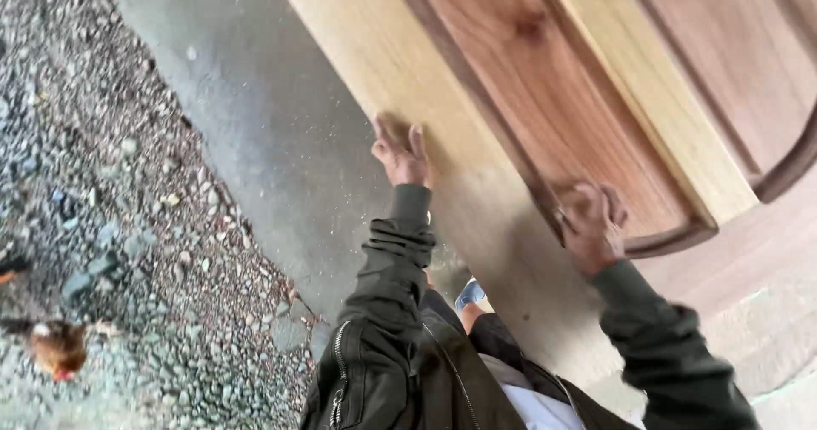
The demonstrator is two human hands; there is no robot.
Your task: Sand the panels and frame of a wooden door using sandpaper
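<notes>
Pressing flat, open and gripping nothing, the left hand [402, 156] rests on the large pale wooden panelled door [477, 166] running diagonally through the frame's upper right; the right hand [593, 226] touches its darker moulding [681, 239].

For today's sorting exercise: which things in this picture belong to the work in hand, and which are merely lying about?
In hand:
- wooden door, pale frame with reddish panel
- left hand, flat against the door's pale edge
- right hand, on the dark moulding

Lying about:
- gravel
- concrete strip
- chicken, blurred, on the gravel
</notes>
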